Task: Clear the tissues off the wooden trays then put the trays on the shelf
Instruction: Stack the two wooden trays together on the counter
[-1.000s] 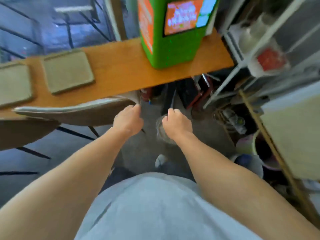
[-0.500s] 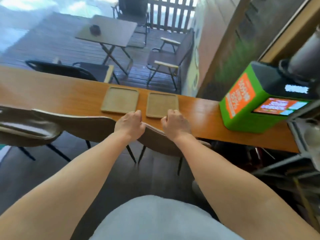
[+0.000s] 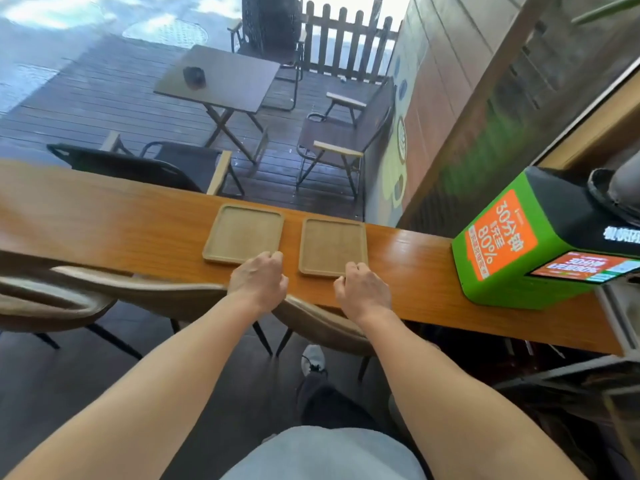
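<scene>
Two light wooden trays lie flat side by side on the long wooden counter (image 3: 121, 230); nothing shows on either. My left hand (image 3: 258, 280) has its fingers curled at the near right corner of the left tray (image 3: 244, 232). At the near right corner of the right tray (image 3: 332, 244) my right hand (image 3: 363, 289) is curled the same way. Both hands overlap the tray rims; a grip is not visible. No tissues are in sight.
A green kiosk (image 3: 519, 258) with an orange screen stands on the counter's right end. Two beige chair backs (image 3: 156, 292) (image 3: 322, 323) sit between me and the counter. A metal rack (image 3: 620, 323) is at the right edge. Beyond the counter are a deck table and folding chairs.
My view swung up and left, from the floor and rack to the counter. Both hands moved forward from over the chair back to the trays' near edges. The trays stayed put.
</scene>
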`<state>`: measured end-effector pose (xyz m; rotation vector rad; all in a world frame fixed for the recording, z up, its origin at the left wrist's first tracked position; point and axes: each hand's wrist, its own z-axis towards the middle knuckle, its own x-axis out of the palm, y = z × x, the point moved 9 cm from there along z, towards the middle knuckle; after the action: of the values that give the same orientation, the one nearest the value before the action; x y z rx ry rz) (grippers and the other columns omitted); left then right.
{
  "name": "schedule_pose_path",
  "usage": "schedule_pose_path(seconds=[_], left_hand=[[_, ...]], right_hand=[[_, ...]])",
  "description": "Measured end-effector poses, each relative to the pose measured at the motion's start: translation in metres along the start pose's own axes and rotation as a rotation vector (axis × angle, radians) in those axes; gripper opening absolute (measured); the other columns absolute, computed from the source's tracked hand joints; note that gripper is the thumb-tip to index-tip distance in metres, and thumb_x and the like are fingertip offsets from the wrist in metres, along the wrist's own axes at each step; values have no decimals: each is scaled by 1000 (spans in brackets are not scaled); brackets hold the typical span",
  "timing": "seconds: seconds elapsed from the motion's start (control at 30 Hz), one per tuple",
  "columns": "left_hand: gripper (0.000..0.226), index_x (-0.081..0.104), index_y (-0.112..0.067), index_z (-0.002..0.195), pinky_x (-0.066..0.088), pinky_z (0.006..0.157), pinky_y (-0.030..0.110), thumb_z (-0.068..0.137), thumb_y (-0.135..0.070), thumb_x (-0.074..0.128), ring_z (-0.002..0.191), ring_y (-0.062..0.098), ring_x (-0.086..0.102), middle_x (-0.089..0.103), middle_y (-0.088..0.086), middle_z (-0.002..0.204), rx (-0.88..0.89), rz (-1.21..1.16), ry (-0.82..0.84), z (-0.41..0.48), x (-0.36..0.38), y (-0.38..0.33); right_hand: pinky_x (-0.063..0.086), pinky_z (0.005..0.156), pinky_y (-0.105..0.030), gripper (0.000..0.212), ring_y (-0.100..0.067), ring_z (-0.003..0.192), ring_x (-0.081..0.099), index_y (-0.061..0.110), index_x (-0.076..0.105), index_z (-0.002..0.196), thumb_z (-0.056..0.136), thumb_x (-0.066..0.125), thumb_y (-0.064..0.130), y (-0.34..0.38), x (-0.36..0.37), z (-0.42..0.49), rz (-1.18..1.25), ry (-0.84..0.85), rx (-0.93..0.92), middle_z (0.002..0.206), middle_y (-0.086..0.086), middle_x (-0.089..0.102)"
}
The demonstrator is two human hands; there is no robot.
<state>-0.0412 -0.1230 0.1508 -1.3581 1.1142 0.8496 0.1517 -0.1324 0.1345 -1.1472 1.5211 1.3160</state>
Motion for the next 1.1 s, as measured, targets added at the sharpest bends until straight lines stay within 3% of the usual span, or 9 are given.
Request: schedule_pose_path(seconds=[0.33, 0.47, 0.6, 0.73, 0.87, 1.0, 1.1], left_hand=[[13, 54, -18, 95, 44, 65, 33, 93, -30, 49, 88, 26, 62, 60, 3, 94, -6, 70, 87, 123, 43, -28], [12, 47, -20, 90, 43, 64, 34, 94, -31, 49, 87, 27, 61, 59, 4, 93, -39, 65, 124, 158, 63, -30], [13, 53, -20, 96, 45, 62, 33, 94, -31, 48, 85, 24, 62, 61, 2, 93, -35, 82, 199, 176, 94, -27], [17, 55, -18, 99, 53, 69, 38, 93, -31, 47, 87, 28, 62, 60, 4, 95, -53, 63, 287, 191, 116, -15], [15, 54, -20, 95, 53, 66, 37, 94, -33, 47, 79, 23, 60, 58, 1, 89, -94, 31, 292, 202, 129, -7], [14, 52, -21, 92, 53, 66, 37, 94, -33, 48, 75, 21, 58, 56, 0, 85, -172, 8, 284, 208, 141, 0], [16, 48, -20, 96, 50, 62, 35, 94, -36, 49, 76, 20, 58, 55, 0, 88, -221, 27, 290, 207, 155, 6]], right_hand=[[40, 60, -34, 24, -24, 82, 58, 17, 55, 101, 95, 38, 33, -44, 16, 121, -13, 6, -26, 99, -4, 58], [41, 57, -33, 22, -21, 77, 56, 17, 55, 99, 95, 40, 32, -66, 23, 154, -55, 24, -12, 95, -3, 58], [41, 52, -29, 22, -18, 73, 54, 17, 56, 102, 95, 42, 32, -70, 41, 174, -51, 65, -13, 95, -3, 58], [41, 54, -32, 23, -21, 75, 54, 15, 55, 100, 95, 41, 32, -77, 53, 188, -15, 110, 64, 96, -3, 56], [48, 55, -33, 23, -18, 74, 54, 18, 56, 101, 95, 41, 34, -83, 64, 193, -6, 129, 86, 95, -2, 57], [39, 53, -28, 26, -16, 75, 51, 18, 54, 111, 94, 45, 35, -99, 76, 203, -26, 138, 152, 99, -2, 55], [43, 57, -29, 40, -18, 84, 50, 18, 46, 126, 92, 49, 39, -111, 91, 204, -27, 141, 234, 112, -5, 50]])
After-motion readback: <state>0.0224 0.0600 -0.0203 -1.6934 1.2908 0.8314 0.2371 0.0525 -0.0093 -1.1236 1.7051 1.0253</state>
